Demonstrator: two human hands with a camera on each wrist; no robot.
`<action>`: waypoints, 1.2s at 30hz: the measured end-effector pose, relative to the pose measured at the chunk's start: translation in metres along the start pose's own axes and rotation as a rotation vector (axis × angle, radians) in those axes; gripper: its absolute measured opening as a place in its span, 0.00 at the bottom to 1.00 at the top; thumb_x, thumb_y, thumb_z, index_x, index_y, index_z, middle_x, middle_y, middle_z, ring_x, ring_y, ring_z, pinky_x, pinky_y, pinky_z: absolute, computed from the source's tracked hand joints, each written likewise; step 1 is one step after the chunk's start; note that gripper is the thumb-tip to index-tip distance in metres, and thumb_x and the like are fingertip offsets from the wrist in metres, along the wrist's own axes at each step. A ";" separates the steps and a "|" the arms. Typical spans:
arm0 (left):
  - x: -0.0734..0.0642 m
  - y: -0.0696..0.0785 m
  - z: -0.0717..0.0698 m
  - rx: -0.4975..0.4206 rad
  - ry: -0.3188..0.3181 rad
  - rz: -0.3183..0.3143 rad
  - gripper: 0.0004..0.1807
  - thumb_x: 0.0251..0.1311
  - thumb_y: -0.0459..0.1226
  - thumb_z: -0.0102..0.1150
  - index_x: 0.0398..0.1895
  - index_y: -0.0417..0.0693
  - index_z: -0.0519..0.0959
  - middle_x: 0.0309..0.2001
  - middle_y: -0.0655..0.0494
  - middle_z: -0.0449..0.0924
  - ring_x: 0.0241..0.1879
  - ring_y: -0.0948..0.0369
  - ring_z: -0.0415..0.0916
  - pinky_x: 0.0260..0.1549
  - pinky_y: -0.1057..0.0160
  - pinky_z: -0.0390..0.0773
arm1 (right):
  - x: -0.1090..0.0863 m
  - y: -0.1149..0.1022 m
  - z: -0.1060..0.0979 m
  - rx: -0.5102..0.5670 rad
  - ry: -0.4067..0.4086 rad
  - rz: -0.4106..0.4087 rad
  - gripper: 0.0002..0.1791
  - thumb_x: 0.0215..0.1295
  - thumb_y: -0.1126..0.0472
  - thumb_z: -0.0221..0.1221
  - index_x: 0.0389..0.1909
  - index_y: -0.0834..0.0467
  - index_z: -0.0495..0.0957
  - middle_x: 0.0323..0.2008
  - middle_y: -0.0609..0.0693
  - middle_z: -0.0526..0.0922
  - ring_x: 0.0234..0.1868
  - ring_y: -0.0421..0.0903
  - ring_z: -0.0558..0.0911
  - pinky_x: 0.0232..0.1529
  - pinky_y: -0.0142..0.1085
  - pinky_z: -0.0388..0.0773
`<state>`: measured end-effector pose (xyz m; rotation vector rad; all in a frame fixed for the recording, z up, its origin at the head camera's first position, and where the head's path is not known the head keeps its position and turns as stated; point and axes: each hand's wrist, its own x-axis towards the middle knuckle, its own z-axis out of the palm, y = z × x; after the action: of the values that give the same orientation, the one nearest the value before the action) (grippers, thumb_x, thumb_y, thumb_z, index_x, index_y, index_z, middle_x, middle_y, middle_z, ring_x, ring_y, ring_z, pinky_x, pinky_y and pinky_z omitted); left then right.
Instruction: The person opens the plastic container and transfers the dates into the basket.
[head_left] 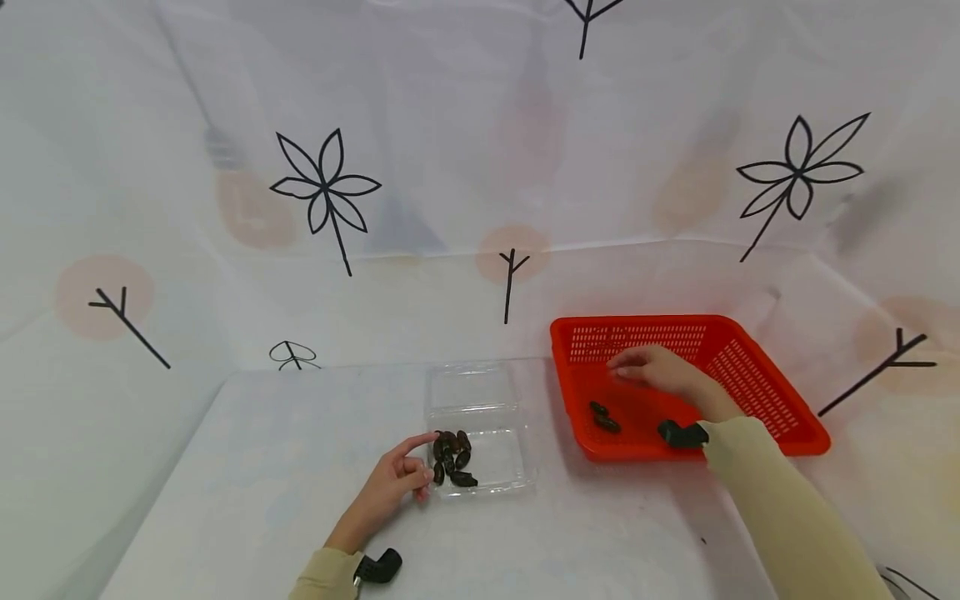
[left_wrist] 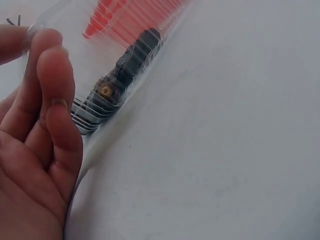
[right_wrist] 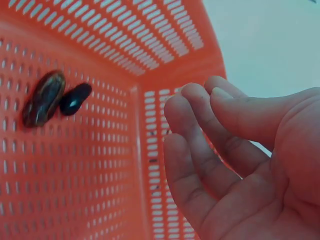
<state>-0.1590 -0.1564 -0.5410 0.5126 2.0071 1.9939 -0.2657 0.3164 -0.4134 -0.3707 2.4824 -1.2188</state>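
Observation:
Several dark brown, glossy dates [head_left: 450,454] lie in the left part of a clear plastic clamshell box [head_left: 501,458], its lid folded back away from me. My left hand [head_left: 393,483] is at the box's left side, index finger stretched to its rim and the other fingers loosely bent. Through the ribbed wall in the left wrist view, dates [left_wrist: 130,62] show close to the fingers. Inside a red plastic basket [head_left: 637,452], two dates [right_wrist: 45,100] lie on the slotted floor. My right hand [head_left: 663,372] hovers over the basket, fingers loosely curved and nothing between them.
The basket stands right of the box, its rim [head_left: 637,319] raised above the white table covering [head_left: 262,467]. A patterned white cloth [head_left: 420,308] rises behind the table. A small dark speck [head_left: 703,541] lies in front of the basket.

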 end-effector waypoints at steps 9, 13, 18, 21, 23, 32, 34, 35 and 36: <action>0.000 0.003 0.007 0.014 0.065 -0.071 0.31 0.65 0.29 0.62 0.70 0.37 0.65 0.21 0.57 0.72 0.20 0.64 0.72 0.25 0.66 0.77 | 0.002 -0.025 0.021 -0.069 -0.004 -0.071 0.15 0.73 0.63 0.57 0.56 0.61 0.80 0.51 0.58 0.83 0.52 0.55 0.81 0.55 0.51 0.75; 0.000 0.002 0.004 0.001 0.057 -0.058 0.31 0.64 0.27 0.61 0.70 0.37 0.65 0.21 0.58 0.72 0.19 0.64 0.70 0.24 0.66 0.75 | 0.004 -0.043 0.036 -0.135 -0.008 -0.121 0.14 0.72 0.62 0.58 0.55 0.58 0.82 0.49 0.53 0.83 0.49 0.52 0.80 0.53 0.49 0.76; 0.001 -0.002 0.001 -0.033 0.028 -0.022 0.31 0.64 0.28 0.61 0.70 0.36 0.64 0.20 0.58 0.70 0.20 0.64 0.70 0.24 0.66 0.75 | 0.008 -0.063 0.052 -0.167 -0.004 -0.141 0.13 0.69 0.60 0.61 0.53 0.54 0.83 0.46 0.49 0.82 0.48 0.51 0.77 0.48 0.47 0.79; 0.002 -0.003 0.000 -0.042 0.013 0.004 0.31 0.64 0.27 0.61 0.70 0.34 0.63 0.20 0.59 0.70 0.20 0.65 0.70 0.24 0.67 0.75 | 0.011 -0.074 0.061 -0.160 -0.017 -0.149 0.13 0.69 0.60 0.62 0.53 0.53 0.83 0.45 0.47 0.83 0.47 0.50 0.79 0.48 0.46 0.79; 0.002 -0.003 0.000 -0.042 0.010 0.013 0.31 0.64 0.27 0.61 0.70 0.33 0.64 0.20 0.60 0.71 0.19 0.65 0.71 0.24 0.67 0.75 | 0.014 -0.082 0.068 -0.154 -0.042 -0.170 0.13 0.69 0.61 0.62 0.52 0.54 0.83 0.44 0.47 0.84 0.47 0.49 0.81 0.49 0.45 0.79; 0.001 0.000 0.002 -0.030 -0.001 -0.014 0.30 0.62 0.27 0.63 0.68 0.33 0.67 0.18 0.60 0.75 0.17 0.65 0.71 0.20 0.69 0.74 | 0.034 -0.105 0.102 -0.134 -0.178 -0.274 0.12 0.70 0.63 0.60 0.51 0.56 0.83 0.42 0.46 0.85 0.45 0.47 0.83 0.49 0.42 0.79; 0.000 0.001 0.002 -0.013 0.003 -0.037 0.29 0.62 0.28 0.63 0.67 0.33 0.68 0.17 0.60 0.75 0.17 0.65 0.71 0.20 0.68 0.74 | 0.040 -0.108 0.110 -0.131 -0.206 -0.276 0.11 0.71 0.64 0.59 0.51 0.56 0.83 0.42 0.46 0.85 0.44 0.47 0.82 0.48 0.40 0.79; 0.000 0.002 0.002 -0.006 0.005 -0.049 0.29 0.62 0.28 0.64 0.66 0.33 0.69 0.18 0.59 0.76 0.17 0.65 0.71 0.20 0.68 0.74 | 0.044 -0.109 0.114 -0.133 -0.220 -0.275 0.11 0.71 0.64 0.58 0.51 0.55 0.84 0.42 0.46 0.85 0.44 0.48 0.82 0.48 0.40 0.79; 0.000 0.002 0.002 0.002 0.007 -0.058 0.28 0.62 0.28 0.64 0.66 0.33 0.70 0.18 0.59 0.76 0.17 0.65 0.72 0.19 0.68 0.74 | 0.046 -0.111 0.118 -0.135 -0.231 -0.270 0.11 0.71 0.64 0.58 0.51 0.55 0.84 0.42 0.46 0.85 0.45 0.49 0.82 0.48 0.39 0.79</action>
<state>-0.1576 -0.1544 -0.5386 0.4427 2.0050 1.9625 -0.2492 0.1492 -0.4011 -0.8556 2.3730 -1.0362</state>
